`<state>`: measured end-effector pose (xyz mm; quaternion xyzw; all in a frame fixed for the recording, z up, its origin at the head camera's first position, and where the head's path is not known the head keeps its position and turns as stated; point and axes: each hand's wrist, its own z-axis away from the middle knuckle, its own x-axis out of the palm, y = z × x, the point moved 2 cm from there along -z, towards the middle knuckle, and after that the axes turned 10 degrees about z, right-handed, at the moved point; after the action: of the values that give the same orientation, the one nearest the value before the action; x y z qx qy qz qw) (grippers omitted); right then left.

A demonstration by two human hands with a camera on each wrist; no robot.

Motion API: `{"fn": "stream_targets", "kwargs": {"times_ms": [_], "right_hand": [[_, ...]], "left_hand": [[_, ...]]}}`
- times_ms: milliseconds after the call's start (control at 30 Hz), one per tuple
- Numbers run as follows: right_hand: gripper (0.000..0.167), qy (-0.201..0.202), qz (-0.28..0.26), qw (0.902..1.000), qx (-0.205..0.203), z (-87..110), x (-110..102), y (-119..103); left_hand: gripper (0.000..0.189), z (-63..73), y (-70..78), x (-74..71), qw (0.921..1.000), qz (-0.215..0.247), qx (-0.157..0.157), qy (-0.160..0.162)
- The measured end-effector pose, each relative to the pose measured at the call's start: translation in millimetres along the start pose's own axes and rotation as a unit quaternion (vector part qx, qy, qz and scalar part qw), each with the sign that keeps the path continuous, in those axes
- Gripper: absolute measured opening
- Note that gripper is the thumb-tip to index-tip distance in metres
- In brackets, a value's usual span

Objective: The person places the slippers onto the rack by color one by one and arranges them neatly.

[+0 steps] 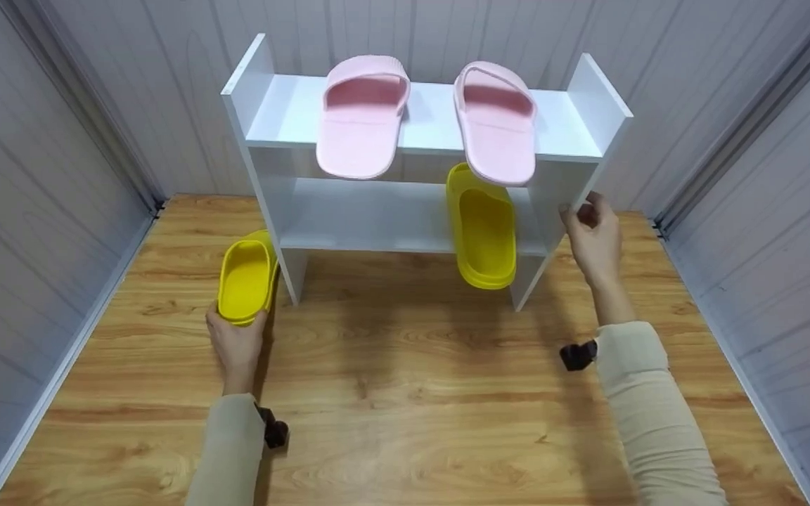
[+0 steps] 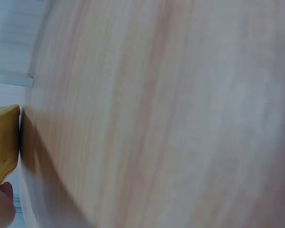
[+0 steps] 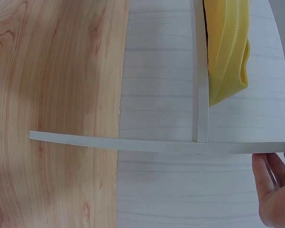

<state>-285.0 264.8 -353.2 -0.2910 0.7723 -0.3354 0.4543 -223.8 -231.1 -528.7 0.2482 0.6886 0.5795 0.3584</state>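
Note:
My left hand (image 1: 236,344) grips the heel end of a yellow slipper (image 1: 242,289) beside the left leg of a white shoe rack (image 1: 370,214). In the left wrist view the slipper (image 2: 4,142) shows only at the edge, close to the floor. With thumb and fingers on either side, my right hand (image 1: 596,239) pinches the front edge of the rack's right side panel (image 3: 156,145). Another yellow slipper (image 1: 486,239) lies on the middle shelf at the right, its heel overhanging the front. Two pink slippers, left (image 1: 363,119) and right (image 1: 498,126), rest on the top shelf.
The rack stands on a wood-grain floor (image 1: 405,422) before a pale panelled back wall (image 1: 433,35). Side walls, left (image 1: 32,232) and right (image 1: 770,232), enclose the space. A small black device sits at each sleeve cuff.

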Motion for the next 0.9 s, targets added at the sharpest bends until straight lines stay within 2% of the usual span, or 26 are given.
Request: {"fn": "stream_targets", "kwargs": {"times_ms": [167,300,367,533,900], "right_hand": [[0.043,0.003,-0.004,0.9999,-0.011,-0.3,0,0],[0.043,-0.001,-0.005,0.9999,-0.014,0.2,1,-1],[0.042,-0.003,-0.004,0.9999,-0.012,4.3,-2,-10],[0.039,-0.002,0.006,1.0000,-0.005,15.5,-7,-35],[0.039,-0.004,0.016,0.9999,0.000,16.4,-9,-37]], "left_hand": [[0.082,2.8,4.3,-7.5,0.9999,-0.013,-0.003,0.001],[0.079,8.9,5.0,-16.7,1.0000,-0.004,-0.006,-0.003],[0.077,13.2,5.0,-22.2,0.9999,0.003,-0.009,-0.008],[0.076,23.9,7.5,-40.7,0.9993,0.013,-0.025,-0.026],[0.070,54.7,25.1,-82.6,0.9993,0.018,-0.006,-0.033]]}}
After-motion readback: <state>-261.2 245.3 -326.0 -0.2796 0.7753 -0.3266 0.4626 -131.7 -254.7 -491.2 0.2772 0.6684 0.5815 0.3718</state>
